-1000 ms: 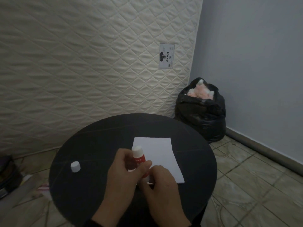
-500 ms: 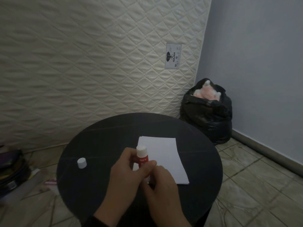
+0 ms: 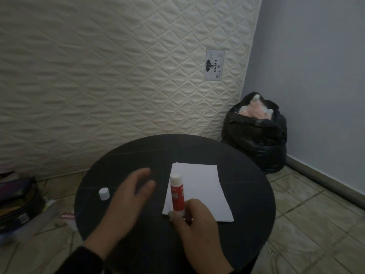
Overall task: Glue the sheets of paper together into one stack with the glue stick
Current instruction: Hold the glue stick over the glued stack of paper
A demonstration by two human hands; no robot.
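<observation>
right hand: pinches the base of the upright glue stick, fingertips hidden behind it | left hand: empty, fingers loosely spread, blurred, above the table | paper: white stack at table centre, near-left corner covered by the right hand | cap: off, standing apart at left

one head cam, looks fwd & down, close over table.

Left hand motion-blurred; glue stick base hidden by fingers
</observation>
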